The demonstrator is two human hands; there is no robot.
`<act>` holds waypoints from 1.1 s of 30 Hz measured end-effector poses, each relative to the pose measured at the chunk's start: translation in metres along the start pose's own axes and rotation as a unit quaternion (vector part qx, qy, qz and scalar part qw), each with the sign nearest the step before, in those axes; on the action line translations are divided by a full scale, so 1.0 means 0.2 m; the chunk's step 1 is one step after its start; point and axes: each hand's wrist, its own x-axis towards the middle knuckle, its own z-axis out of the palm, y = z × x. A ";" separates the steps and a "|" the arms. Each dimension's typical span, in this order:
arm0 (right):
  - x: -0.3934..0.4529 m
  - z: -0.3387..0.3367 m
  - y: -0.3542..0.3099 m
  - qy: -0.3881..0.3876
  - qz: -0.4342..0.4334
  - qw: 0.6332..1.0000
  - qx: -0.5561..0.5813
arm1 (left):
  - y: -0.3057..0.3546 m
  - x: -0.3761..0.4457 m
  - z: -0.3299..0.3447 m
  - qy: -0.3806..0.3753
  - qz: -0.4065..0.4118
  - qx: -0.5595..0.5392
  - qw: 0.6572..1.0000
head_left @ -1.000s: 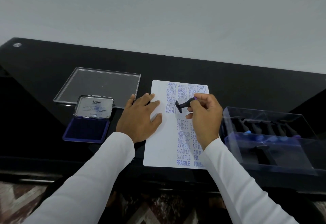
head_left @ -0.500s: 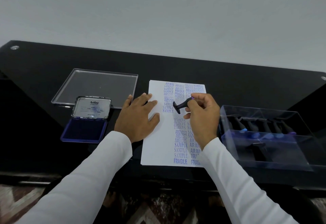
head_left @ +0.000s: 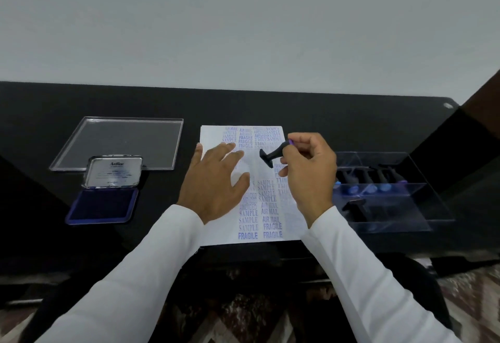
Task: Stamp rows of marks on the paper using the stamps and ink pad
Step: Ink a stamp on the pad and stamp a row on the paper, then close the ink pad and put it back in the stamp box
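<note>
We moved our right hand [head_left: 307, 172], pinching the small black stamp [head_left: 271, 154], up off the white stamped paper [head_left: 216, 231] while our left hand [head_left: 216, 180] lies flat on it, so next mark's due.

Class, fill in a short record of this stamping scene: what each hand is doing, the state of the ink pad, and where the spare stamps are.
left hand: flat on the paper
right hand: pinches a black stamp above the paper
ink pad: open, left of the paper
spare stamps: in the clear box, right of the paper
</note>
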 end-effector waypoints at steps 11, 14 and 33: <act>-0.05 -0.48 0.03 0.083 -0.038 0.993 -0.069 | 0.49 -0.05 0.12 0.004 0.100 -0.085 0.991; -0.07 -0.56 0.07 0.060 -0.069 0.984 -0.154 | 0.55 -0.08 0.15 0.000 0.116 -0.098 0.988; -0.08 -0.59 0.09 -0.107 0.009 0.882 -0.459 | 0.61 -0.12 0.17 -0.022 0.106 -0.099 0.989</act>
